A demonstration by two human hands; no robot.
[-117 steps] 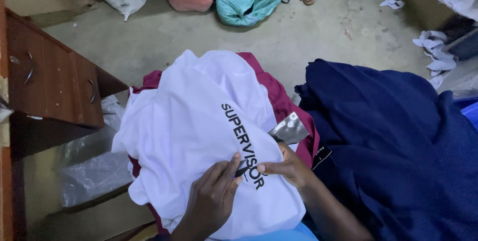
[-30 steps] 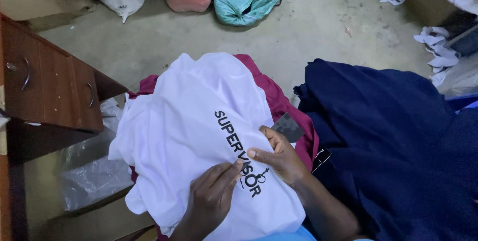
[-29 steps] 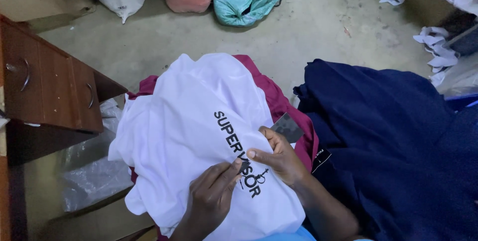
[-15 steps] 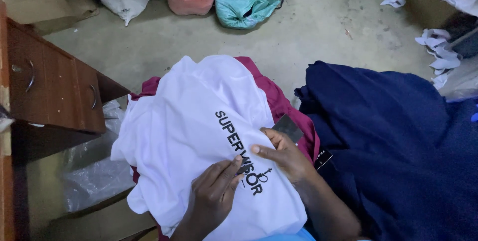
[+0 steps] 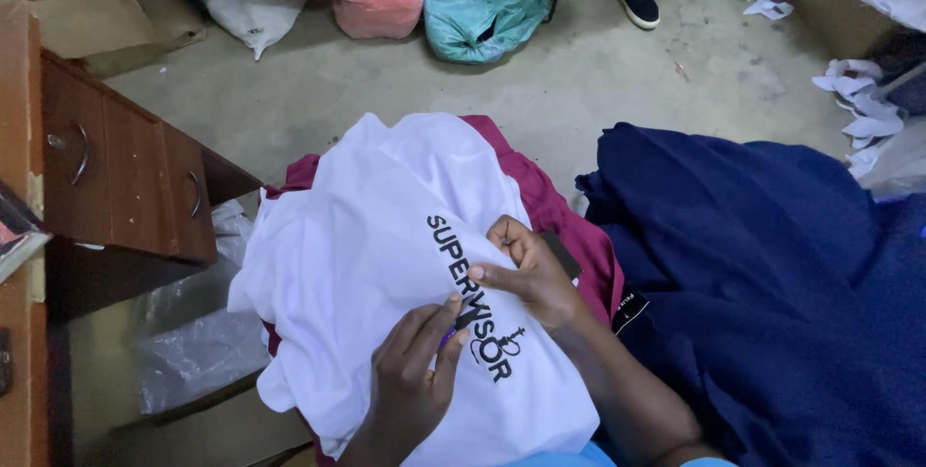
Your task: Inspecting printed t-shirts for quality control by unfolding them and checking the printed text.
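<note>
Two hands on white shirt (image 5: 386, 235): left hand (image 5: 415, 370) pinching purple tool (image 5: 448, 337), right hand (image 5: 531, 269) flat, empty

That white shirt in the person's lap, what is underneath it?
A maroon garment shows from under the white shirt along its top and right edges. Both hands, left and right, rest on top. How far the maroon cloth runs, and anything below it, is covered.

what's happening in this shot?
A person has a white shirt spread over a maroon garment. Both hands sit on its black printed lettering: the left hand pinches a small dark tool against the print, and the right hand presses the cloth flat beside it. A navy garment lies alongside.
</note>
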